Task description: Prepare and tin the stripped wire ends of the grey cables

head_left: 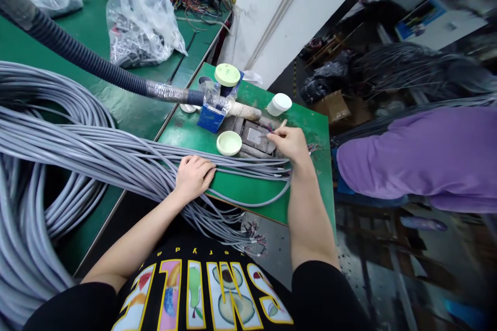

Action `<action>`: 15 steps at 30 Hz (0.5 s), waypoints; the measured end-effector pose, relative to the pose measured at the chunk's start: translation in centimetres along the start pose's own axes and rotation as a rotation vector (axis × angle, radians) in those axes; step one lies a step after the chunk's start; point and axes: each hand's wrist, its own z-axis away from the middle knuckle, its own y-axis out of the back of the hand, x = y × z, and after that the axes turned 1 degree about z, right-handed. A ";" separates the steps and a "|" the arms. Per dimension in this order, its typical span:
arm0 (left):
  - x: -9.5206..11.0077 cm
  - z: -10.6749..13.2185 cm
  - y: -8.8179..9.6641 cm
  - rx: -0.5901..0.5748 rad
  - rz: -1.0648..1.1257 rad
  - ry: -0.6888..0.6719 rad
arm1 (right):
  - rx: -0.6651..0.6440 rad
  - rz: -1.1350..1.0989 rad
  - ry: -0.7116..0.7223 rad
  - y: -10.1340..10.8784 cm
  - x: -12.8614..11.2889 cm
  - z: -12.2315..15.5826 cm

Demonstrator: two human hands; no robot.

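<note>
My left hand (193,178) lies over a bundle of grey cables (248,165) at the front of the green table, its fingers curled down around some of them. My right hand (292,144) pinches a cable end whose thin coloured wires (270,130) stick out past the fingertips. Those wires are over a dark, grimy metal device (258,137) with a pale plate on top. One cable (258,205) bends in a loop toward my right wrist. Just left of the device sits a shallow pale-green dish (229,143).
A ribbed hose (97,64) crosses from the upper left, its white nozzle (245,110) beside a blue box (212,118). A white jar (279,104) and a yellow-lidded tub (227,75) stand behind. Big cable coils (50,150) fill the left. A person in a purple top (419,160) is at right.
</note>
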 end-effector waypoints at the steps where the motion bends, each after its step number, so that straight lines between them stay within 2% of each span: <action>1: 0.0 0.0 0.0 -0.002 0.000 0.003 | 0.020 -0.083 0.030 0.4 -0.2 0.7; 6: 0.0 0.1 0.0 -0.017 0.012 0.014 | 0.038 -0.341 0.106 1.8 -2.0 3.2; 15: 0.1 0.1 0.1 -0.023 0.001 0.015 | 0.047 -0.433 0.167 2.7 -3.3 4.9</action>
